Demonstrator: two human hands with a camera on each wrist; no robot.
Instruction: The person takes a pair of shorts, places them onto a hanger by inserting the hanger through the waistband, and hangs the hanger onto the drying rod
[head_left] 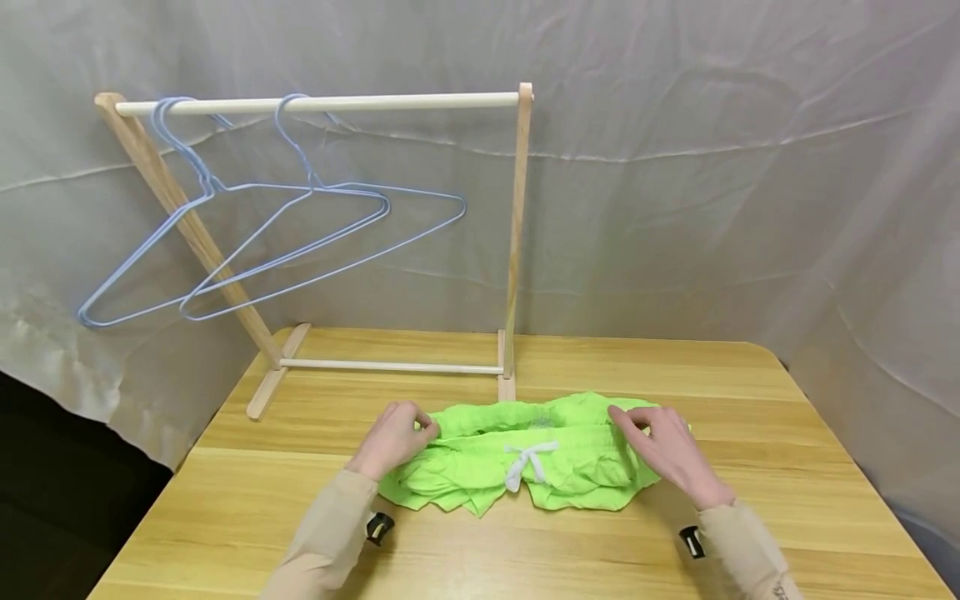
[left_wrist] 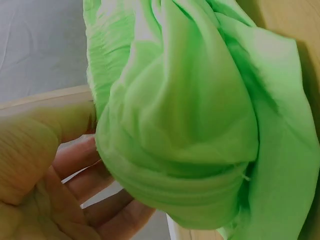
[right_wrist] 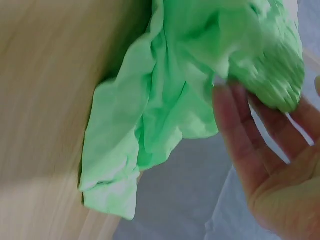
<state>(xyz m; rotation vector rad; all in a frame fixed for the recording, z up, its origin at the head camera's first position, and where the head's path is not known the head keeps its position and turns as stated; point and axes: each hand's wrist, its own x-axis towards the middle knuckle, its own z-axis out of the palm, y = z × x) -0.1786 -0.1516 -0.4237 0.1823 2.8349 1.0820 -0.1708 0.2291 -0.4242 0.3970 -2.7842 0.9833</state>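
Note:
Bright green shorts (head_left: pixel 480 475) with a gathered waistband lie bunched on the table, their white drawstring (head_left: pixel 531 462) tied in a bow at the front. At the left end of the waistband, my left hand (head_left: pixel 395 439) pinches the cloth; in the left wrist view its thumb (left_wrist: pixel 75 120) meets the waistband edge while the fingers reach behind the fabric. My right hand (head_left: pixel 666 446) is at the opposite end. Its extended fingers (right_wrist: pixel 272 130) touch the underside of the gathered cloth in the right wrist view, with the thumb held apart at the frame's edge.
Behind the shorts, toward the left, stands a wooden rack (head_left: pixel 517 225) with a white top rail (head_left: pixel 420 102). Several blue wire hangers (head_left: pixel 300 200) hang from it. The wooden table (head_left: pixel 750 433) has a grey curtain (head_left: pixel 712 208) behind it.

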